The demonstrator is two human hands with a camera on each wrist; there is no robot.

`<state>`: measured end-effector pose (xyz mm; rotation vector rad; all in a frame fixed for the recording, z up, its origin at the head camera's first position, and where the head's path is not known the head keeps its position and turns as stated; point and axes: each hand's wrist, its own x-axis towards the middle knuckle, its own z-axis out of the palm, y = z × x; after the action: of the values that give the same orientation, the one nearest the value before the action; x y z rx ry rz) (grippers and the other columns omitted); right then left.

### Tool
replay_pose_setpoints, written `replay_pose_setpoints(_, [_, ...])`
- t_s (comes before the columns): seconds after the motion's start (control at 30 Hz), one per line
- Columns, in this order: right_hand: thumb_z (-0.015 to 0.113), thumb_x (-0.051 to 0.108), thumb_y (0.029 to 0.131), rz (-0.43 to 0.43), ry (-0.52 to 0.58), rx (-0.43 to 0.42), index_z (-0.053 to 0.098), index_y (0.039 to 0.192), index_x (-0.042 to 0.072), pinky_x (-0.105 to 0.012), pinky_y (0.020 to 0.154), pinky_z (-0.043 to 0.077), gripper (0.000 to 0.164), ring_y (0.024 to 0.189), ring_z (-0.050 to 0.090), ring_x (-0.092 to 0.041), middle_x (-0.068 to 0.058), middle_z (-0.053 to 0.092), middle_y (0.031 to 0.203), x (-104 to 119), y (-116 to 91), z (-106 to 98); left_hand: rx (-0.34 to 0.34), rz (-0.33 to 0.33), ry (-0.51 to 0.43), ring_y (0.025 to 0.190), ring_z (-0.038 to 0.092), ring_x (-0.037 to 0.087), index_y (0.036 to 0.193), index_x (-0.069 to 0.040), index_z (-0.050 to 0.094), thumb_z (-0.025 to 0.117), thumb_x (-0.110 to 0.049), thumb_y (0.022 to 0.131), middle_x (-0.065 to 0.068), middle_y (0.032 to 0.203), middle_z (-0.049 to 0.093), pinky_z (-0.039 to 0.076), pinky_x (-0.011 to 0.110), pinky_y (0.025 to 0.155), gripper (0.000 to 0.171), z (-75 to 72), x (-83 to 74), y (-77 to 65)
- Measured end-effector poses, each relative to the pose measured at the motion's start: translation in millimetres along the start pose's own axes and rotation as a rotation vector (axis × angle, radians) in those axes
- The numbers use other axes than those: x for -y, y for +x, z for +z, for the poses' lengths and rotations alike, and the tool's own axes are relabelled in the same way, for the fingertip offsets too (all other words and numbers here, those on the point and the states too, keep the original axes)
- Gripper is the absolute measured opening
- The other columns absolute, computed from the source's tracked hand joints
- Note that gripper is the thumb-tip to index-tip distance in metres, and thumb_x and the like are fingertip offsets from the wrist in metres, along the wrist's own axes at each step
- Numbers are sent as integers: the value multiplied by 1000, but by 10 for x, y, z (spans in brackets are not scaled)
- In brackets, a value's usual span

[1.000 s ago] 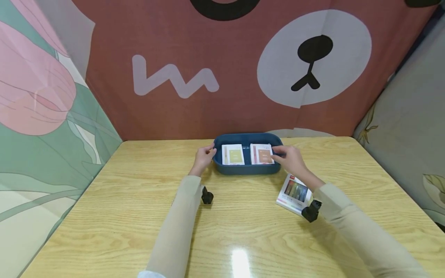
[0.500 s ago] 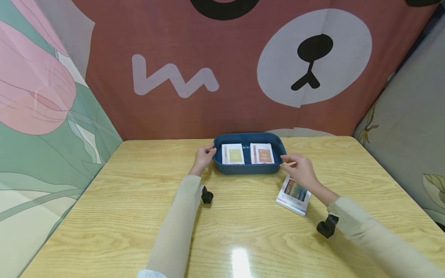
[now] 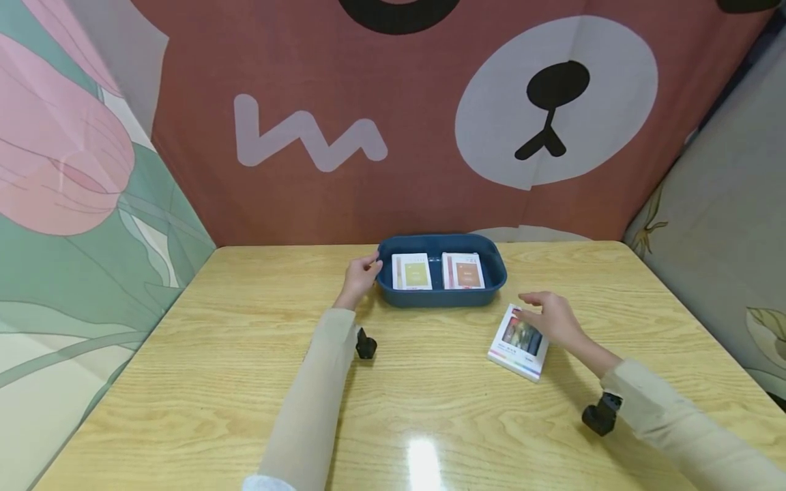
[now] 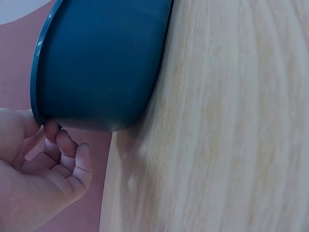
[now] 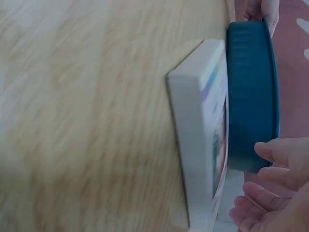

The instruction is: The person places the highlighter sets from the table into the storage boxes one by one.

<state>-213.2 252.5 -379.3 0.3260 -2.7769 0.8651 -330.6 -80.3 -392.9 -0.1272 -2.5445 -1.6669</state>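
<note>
- Left grip (image 3: pixel 358 278) pinches the blue tray (image 3: pixel 439 299) by its left rim.
- Right grip (image 3: pixel 555 322), fingers relaxed, holds nothing; it hovers over the windowed box (image 3: pixel 519 348) — touching or not, I cannot tell.
- Inside the tray: a yellow-labelled box (image 3: pixel 416 274) and an orange-labelled box (image 3: pixel 467 273), side by side (that much seems done).
- Apparently left: the windowed box, outside on the desk (image 3: pixel 245 341).

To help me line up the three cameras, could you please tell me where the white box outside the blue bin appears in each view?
Head: the white box lies right of centre, below the blue bin in the picture, by the right hand.
Left wrist: not in this picture.
Right wrist: slightly right of centre, just left of the bin.
Shared landmark: the blue bin, visible in all three.
</note>
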Motion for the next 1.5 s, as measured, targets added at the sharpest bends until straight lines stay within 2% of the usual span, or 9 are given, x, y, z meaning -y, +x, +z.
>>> replay_pose_setpoints(0.13, [62,5,80,37,-74,69,57,104,-17,-53,83,38,33,101,48,-46,-32,55,105,-62,-11,-20,2,-1,-3,51,40,9,124,-4,53,52,-13,91,11,70,56,36,20,49,34,-6,4,7])
replay_pose_setpoints(0.3, [68,6,75,6,-196,147,59,98,-19,-52,79,41,35,95,52,-44,-32,57,98,-137,2,-32,18,-12,-3,49,39,9,125,-6,52,52,-15,91,4,60,47,35,20,48,35,1,27,25])
replay_pose_setpoints(0.43, [69,8,75,18,-216,218,57,98,-20,-50,75,44,39,92,54,-44,-33,57,96,-191,33,-51,21,-17,-6,51,41,9,125,-6,52,52,-15,91,13,81,59,36,20,49,35,1,19,21])
replay_pose_setpoints(0.53, [68,9,76,38,-212,261,60,95,-16,-43,68,46,34,78,57,-33,-26,60,86,-221,67,-62,23,-27,-9,52,42,10,126,-6,51,51,-16,92,18,98,60,37,20,50,35,-5,-5,7])
replay_pose_setpoints(0.67, [66,9,77,46,-206,308,62,91,-13,-33,58,40,26,63,45,-18,-14,58,74,-237,101,-66,24,-34,-11,54,42,11,126,-6,51,51,-16,92,18,103,59,37,20,51,36,-2,-23,-2])
replay_pose_setpoints(0.8, [63,7,79,58,-185,360,62,87,-13,-30,55,38,22,60,45,-16,-10,55,69,-228,119,-70,14,-36,-6,56,43,11,125,-6,52,52,-16,92,16,109,59,38,20,52,35,0,-27,-5])
replay_pose_setpoints(1.23, [54,3,82,52,-122,400,60,87,-13,-28,54,40,18,58,48,-13,-4,54,67,-232,118,-60,11,-11,13,55,44,10,125,-3,52,52,-13,91,19,100,60,38,20,51,35,-4,-18,7])
replay_pose_setpoints(1.4, [55,4,84,49,-105,400,54,96,-19,-36,62,44,27,68,53,-21,-16,57,77,-231,116,-117,13,-15,2,53,43,10,125,-4,52,52,-13,91,20,88,59,37,20,50,35,-4,-18,2])
replay_pose_setpoints(1.5, [56,7,84,52,-94,389,50,100,-20,-41,68,44,32,76,54,-27,-23,56,86,-225,111,-155,15,-14,0,53,42,10,125,-3,52,51,-13,92,19,90,60,37,20,50,35,-2,-14,5])
